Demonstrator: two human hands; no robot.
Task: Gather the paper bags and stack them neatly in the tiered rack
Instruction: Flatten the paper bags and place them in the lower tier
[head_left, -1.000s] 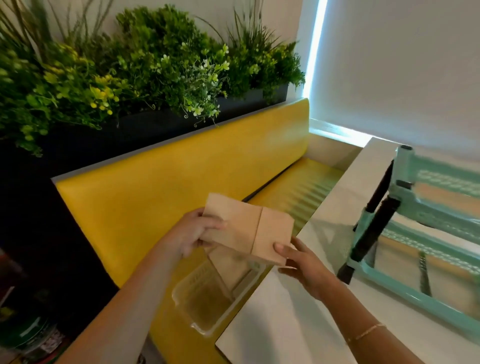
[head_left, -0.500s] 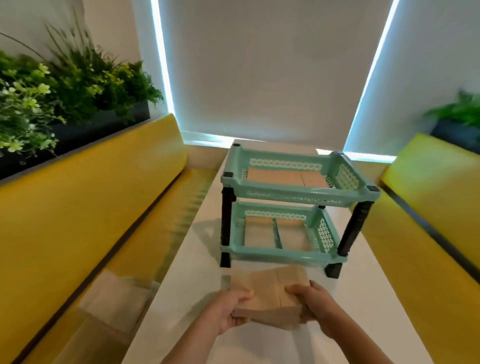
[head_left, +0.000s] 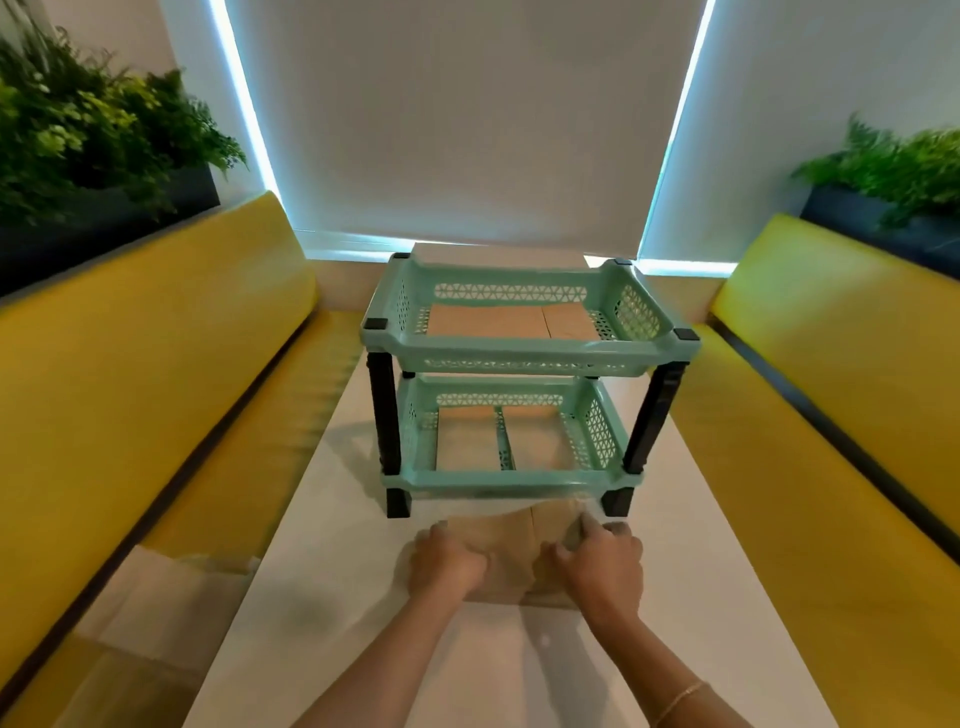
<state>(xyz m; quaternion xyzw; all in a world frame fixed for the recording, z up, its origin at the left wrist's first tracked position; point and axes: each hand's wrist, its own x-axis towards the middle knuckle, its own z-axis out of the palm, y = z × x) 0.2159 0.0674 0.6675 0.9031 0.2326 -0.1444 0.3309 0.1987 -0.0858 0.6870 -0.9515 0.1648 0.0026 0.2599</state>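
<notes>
A folded brown paper bag (head_left: 514, 545) is held low over the white table (head_left: 322, 597), just in front of the rack's lower tier. My left hand (head_left: 449, 564) grips its left side and my right hand (head_left: 605, 569) grips its right side, thumbs on top. The mint-green two-tier rack (head_left: 511, 358) with black legs stands in the middle of the table. Brown bags (head_left: 504, 321) lie flat in its upper tier. More brown paper (head_left: 535, 441) lies in the lower tier, split by a central rib.
Yellow benches run along the left (head_left: 156, 374) and right (head_left: 831, 374) of the table. A pale container with paper (head_left: 156, 608) sits blurred on the left bench seat. Planters with greenery stand behind both backrests. A white blind covers the window ahead.
My view turned from the left bench to face the rack. Both hands carried the paper bag from over the bench to the table, then forward up to the rack's lower tier.
</notes>
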